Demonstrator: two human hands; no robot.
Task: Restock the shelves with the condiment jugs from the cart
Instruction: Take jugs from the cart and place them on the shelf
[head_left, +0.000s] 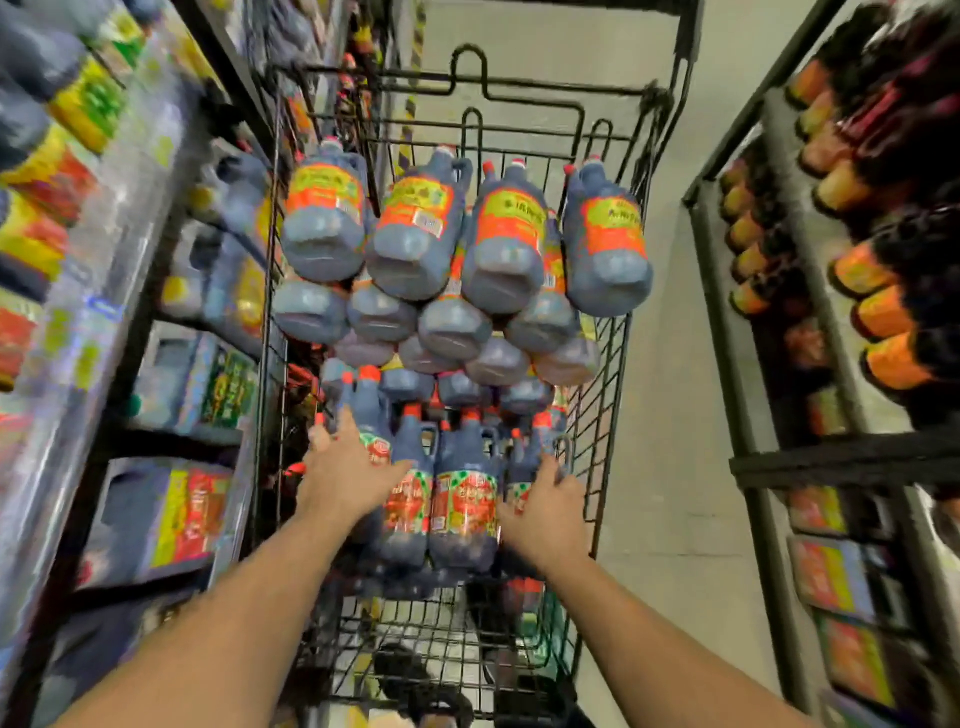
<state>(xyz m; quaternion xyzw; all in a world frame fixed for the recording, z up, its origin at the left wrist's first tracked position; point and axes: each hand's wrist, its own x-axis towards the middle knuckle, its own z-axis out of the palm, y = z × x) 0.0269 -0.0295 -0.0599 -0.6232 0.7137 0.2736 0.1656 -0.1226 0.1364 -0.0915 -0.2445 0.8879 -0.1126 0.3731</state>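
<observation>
Left hand (345, 470) splayed open on an upright jug (371, 408), right hand (545, 506) seemingly curled round another jug (519, 462).

Pale grey floor (670, 364), orange-labelled dark bottles (885, 314) at right, yellow-black striped post (417, 47) far back, blurred

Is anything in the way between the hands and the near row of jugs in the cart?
Nothing visible. The left hand and right hand touch the near row of jugs at its two ends; the stacked jugs lie beyond it.
</observation>
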